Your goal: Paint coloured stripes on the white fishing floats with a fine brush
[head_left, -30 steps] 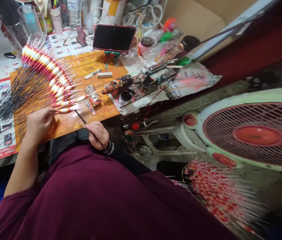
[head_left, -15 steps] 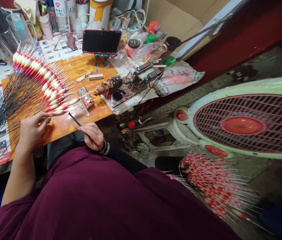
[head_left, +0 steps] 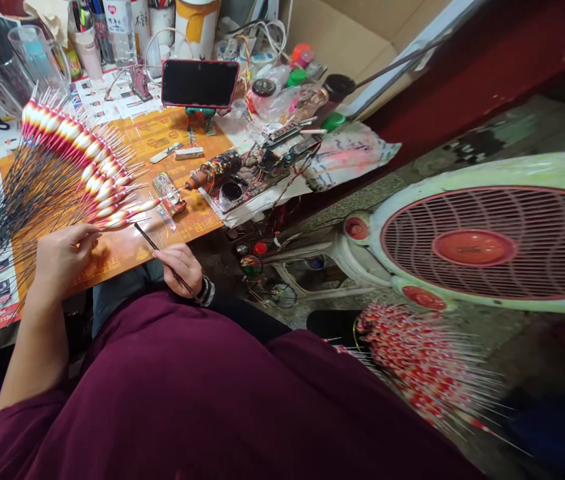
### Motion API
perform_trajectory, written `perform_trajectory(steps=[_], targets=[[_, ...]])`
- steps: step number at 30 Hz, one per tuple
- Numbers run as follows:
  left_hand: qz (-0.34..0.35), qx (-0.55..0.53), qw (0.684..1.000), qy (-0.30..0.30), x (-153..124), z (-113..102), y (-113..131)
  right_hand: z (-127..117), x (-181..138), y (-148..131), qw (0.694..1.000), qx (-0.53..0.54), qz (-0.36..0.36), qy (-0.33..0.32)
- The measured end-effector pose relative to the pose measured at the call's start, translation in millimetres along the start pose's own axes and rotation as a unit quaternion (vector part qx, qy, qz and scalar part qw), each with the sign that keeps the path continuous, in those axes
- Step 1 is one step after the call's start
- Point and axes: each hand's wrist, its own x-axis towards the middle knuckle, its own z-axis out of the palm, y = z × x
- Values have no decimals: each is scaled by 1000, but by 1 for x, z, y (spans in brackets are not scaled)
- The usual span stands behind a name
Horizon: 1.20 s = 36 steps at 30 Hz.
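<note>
A painted fishing float, white and yellow with red bands, runs from a small motor down to my left hand. The thumb and forefinger of that hand are pinched at the float's near end. A thin dark paintbrush is gripped in my right hand, its tip pointing up and left, just below the float and seemingly apart from it. Beside the float, a fan of similar floats with black stems lies on the orange board. A paint-stained block sits under the float's far part.
Behind stand a phone on a holder, a glass mug, pen cups and a plastic bottle. Paint jars and wires crowd the table's right. A fan stands on the right, above a bundle of red-and-white floats.
The whole view has shifted slightly, so everything sits a little further left. Both hands keep their hold, with the brush still just below the float.
</note>
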Motion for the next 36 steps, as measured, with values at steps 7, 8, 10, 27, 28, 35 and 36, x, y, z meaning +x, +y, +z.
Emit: perform_trajectory(steps=[7,8,10,27,28,35,36], targets=[[26,51,998,0,6,8,7,-6,2,-3,991,14,-76,105],[24,49,999,-2,7,12,8,-7,2,-3,988,14,-88,122],[24,43,999,-4,8,20,10,-8,1,-5,988,9,-94,123],[44,17,999,17,4,40,10,-2,-3,-16,993,-62,-54,84],[48,21,998,19,4,40,10,-3,-2,-16,993,-62,-55,86],[48,34,998,21,4,41,10,-5,1,-20,989,-78,-71,101],[48,33,998,22,4,42,10,-5,1,-20,990,-81,-65,94]])
